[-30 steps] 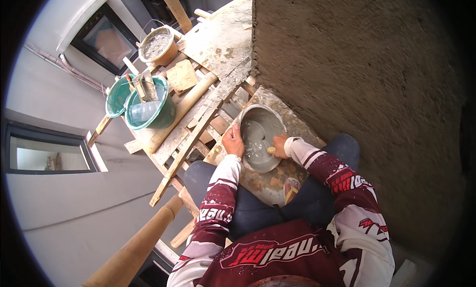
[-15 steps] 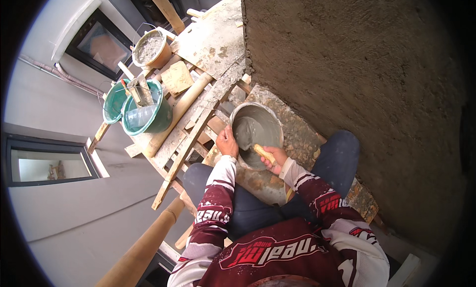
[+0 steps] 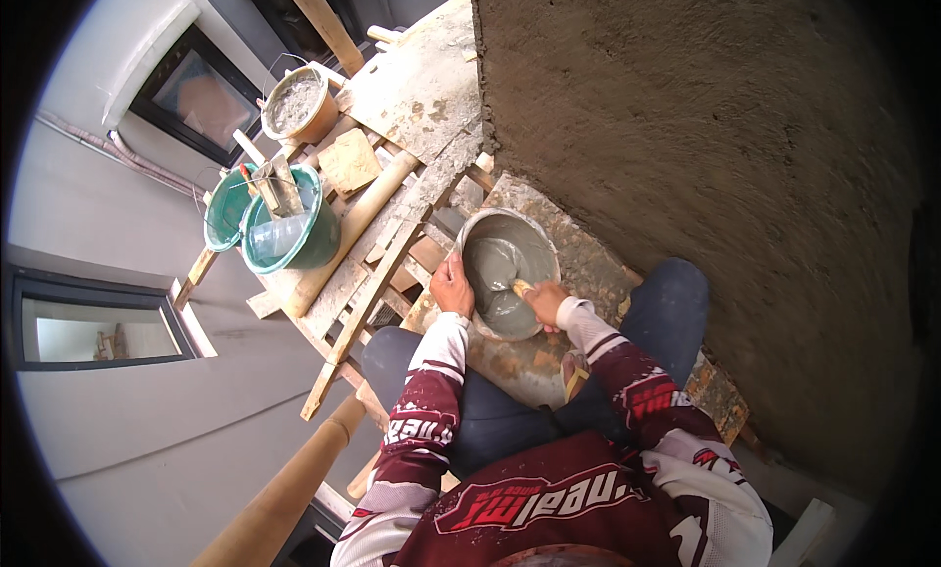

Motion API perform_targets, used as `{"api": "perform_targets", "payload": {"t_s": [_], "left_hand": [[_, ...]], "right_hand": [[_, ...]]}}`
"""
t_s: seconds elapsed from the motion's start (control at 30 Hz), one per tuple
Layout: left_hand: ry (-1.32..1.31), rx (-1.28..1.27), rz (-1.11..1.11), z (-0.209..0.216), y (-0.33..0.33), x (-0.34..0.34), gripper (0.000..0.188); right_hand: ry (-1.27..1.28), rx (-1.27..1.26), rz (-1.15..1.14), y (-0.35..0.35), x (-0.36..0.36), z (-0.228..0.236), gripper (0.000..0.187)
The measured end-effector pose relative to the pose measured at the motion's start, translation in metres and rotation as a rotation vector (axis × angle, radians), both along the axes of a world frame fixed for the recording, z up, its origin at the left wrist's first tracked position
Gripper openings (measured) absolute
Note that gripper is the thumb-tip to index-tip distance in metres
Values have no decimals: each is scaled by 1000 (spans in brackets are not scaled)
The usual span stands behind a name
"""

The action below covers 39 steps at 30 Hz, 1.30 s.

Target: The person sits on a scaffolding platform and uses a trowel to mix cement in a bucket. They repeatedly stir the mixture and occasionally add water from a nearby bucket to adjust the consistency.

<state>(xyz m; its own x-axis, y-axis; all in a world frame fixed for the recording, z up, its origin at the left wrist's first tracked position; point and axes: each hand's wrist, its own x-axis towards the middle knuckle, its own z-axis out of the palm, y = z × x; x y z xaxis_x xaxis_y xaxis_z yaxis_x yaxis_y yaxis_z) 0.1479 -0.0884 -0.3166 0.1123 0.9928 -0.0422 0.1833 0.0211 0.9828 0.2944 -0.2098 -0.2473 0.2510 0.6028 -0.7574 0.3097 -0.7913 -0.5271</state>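
Observation:
Between my knees stands a bucket [image 3: 534,236] with wet grey cement mix [image 3: 495,260] inside, its rim crusted with dried mortar. My left hand [image 3: 452,288] is closed on the bucket's near left rim. Over the right side of the bucket, my right hand [image 3: 547,303] is closed round the pale wooden handle [image 3: 520,288] of what looks like a trowel. Its blade is down in the mix and hidden. The mix is swirled and shiny around it.
A freshly plastered wall [image 3: 676,106] rises close on my right. Left of me, planks and bamboo [image 3: 358,229] carry green buckets [image 3: 319,239], one holding tools, a tan block [image 3: 349,161] and an orange bucket [image 3: 316,116] of mortar. A bamboo pole [image 3: 284,484] slants at lower left.
My right hand has turned over and shifted slightly, carrying the handle lower into the bucket and stirring the mix. My left hand stays on the rim.

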Motion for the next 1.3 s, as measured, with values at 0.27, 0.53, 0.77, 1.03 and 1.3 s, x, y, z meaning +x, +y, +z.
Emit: {"api": "perform_targets", "payload": {"t_s": [0.27, 0.53, 0.77, 1.03, 1.3], "left_hand": [[39, 24, -23, -4, 4, 0, 37], [63, 77, -30, -5, -1, 0, 35], [50, 50, -14, 1, -3, 3, 35], [1, 117, 70, 6, -5, 7, 46], [77, 64, -30, -5, 0, 4, 36]], "right_hand": [[-352, -111, 533, 15, 17, 30, 47], [-910, 248, 835, 33, 16, 48, 24], [-688, 3, 947, 39, 14, 39, 25], [-165, -60, 572, 12, 27, 8, 34], [389, 10, -53, -15, 15, -20, 32]]}}
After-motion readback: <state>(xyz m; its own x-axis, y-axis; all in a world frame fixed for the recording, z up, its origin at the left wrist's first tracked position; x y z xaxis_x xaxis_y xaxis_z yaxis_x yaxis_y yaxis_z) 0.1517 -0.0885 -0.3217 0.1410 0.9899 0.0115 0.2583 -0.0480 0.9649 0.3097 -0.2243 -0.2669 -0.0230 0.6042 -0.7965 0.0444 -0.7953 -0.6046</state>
